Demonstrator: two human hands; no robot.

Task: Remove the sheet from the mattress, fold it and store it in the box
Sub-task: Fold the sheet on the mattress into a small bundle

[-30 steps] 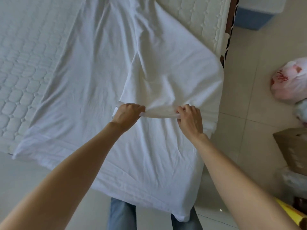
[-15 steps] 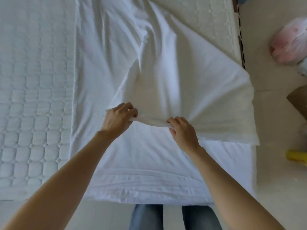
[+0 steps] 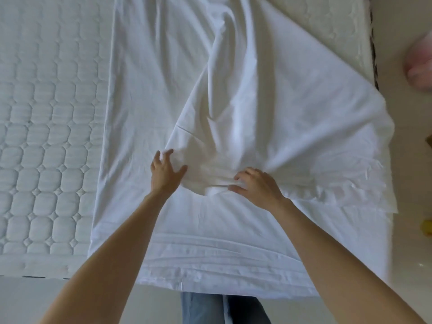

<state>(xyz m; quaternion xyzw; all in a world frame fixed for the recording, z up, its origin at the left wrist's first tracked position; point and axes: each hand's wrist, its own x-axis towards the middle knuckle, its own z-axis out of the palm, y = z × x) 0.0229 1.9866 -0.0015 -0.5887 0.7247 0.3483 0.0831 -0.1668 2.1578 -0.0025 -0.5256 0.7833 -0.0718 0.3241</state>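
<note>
The white sheet [image 3: 268, 108] lies doubled over on the quilted mattress [image 3: 46, 127], with its top layer's near edge bunched in the middle. My left hand [image 3: 164, 173] has its fingers spread, fingertips touching the left end of that bunched edge. At the bunch's right side my right hand [image 3: 254, 187] pinches a fold of the sheet between thumb and fingers. The lower layer hangs over the mattress's near edge. The box is not clearly in view.
Bare quilted mattress fills the left and shows at the top right [image 3: 327, 26]. Tiled floor [image 3: 402, 127] runs along the right with a blurred pink bag [image 3: 419, 66] and a yellow object [image 3: 426, 228]. My jeans [image 3: 222, 307] show below the sheet.
My left hand has let go of the sheet's edge and spread its fingers. Both hands have moved forward with the edge onto the bed, and the view shifted toward the mattress.
</note>
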